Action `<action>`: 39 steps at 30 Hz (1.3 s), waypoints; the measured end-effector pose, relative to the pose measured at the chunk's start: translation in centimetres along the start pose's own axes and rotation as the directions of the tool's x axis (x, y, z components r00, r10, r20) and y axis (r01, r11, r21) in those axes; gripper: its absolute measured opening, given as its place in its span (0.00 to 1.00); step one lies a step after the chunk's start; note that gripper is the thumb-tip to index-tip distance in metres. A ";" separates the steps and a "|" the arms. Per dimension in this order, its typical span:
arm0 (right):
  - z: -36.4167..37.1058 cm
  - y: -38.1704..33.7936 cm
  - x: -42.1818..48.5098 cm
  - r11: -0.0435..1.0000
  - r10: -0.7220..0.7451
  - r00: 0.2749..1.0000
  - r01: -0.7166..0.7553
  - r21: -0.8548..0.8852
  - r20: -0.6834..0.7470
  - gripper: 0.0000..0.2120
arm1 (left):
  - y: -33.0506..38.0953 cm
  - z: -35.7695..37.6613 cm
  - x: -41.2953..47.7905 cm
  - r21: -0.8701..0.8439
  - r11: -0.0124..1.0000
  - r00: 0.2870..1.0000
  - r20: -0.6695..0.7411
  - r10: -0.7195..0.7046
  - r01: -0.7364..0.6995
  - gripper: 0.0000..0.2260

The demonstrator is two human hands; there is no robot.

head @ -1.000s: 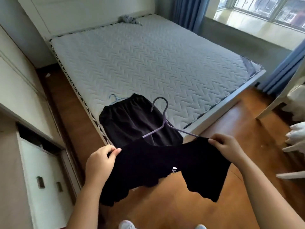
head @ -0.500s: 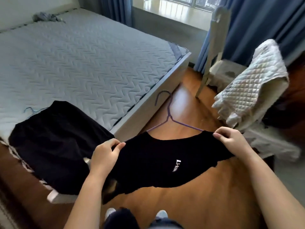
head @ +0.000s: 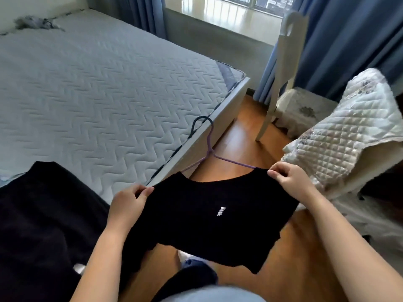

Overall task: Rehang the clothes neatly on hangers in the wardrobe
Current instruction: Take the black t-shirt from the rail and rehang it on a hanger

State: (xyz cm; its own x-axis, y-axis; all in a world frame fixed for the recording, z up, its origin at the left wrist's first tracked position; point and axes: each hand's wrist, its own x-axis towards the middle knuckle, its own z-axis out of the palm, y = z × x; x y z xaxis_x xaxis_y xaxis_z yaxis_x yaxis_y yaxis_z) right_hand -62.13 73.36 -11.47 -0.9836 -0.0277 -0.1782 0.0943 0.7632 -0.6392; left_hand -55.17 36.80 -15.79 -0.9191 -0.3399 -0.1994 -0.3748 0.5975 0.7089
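I hold a black T-shirt (head: 209, 216) with a small white logo spread out in front of me on a purple wire hanger (head: 209, 149), whose hook sticks up beyond the collar. My left hand (head: 128, 203) pinches the shirt's left shoulder. At the right shoulder my right hand (head: 290, 182) pinches the cloth where the hanger's arm runs under it. A second black garment (head: 43, 225) lies on the bed's near corner at the left. No wardrobe is in view.
The bed with a grey quilted mattress (head: 98, 88) fills the left. A white chair (head: 283, 68) stands by blue curtains (head: 349, 40), and a quilted cover (head: 349, 131) is draped at the right. Wooden floor (head: 246, 144) lies between bed and chair. A small grey bundle (head: 32, 22) lies at the bed's far end.
My view has swung right, from the bed and cabinet toward the chair and curtains. Both hands keep the shirt on the hanger and have carried it to the right, off the bed's corner.
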 end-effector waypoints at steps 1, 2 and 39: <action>0.1 -0.9 2.1 1.000 -0.011 1.000 0.011 -0.006 0.015 0.13 | 0.3 -0.2 1.6 0.003 1.000 1.000 -0.022 -0.012 0.012 0.09; 0.4 -1.8 4.2 1.000 -0.022 0.999 0.022 -0.016 0.031 0.12 | 0.6 -0.5 3.1 0.004 1.000 0.998 -0.051 -0.029 0.029 0.09; 33.3 -35.7 32.8 0.746 -0.328 0.447 0.663 -0.062 0.833 0.09 | -15.3 -15.5 10.3 -0.286 0.636 0.369 -0.619 -0.694 0.717 0.07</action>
State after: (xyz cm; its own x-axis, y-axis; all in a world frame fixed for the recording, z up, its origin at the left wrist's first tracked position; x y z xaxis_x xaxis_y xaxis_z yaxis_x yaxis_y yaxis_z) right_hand -92.61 23.72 -19.42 -0.3423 -0.7999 -0.4929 -0.5919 0.5910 -0.5481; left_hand -56.97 12.94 -18.24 -0.0036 -0.9892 -0.1465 -0.8625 -0.0711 0.5010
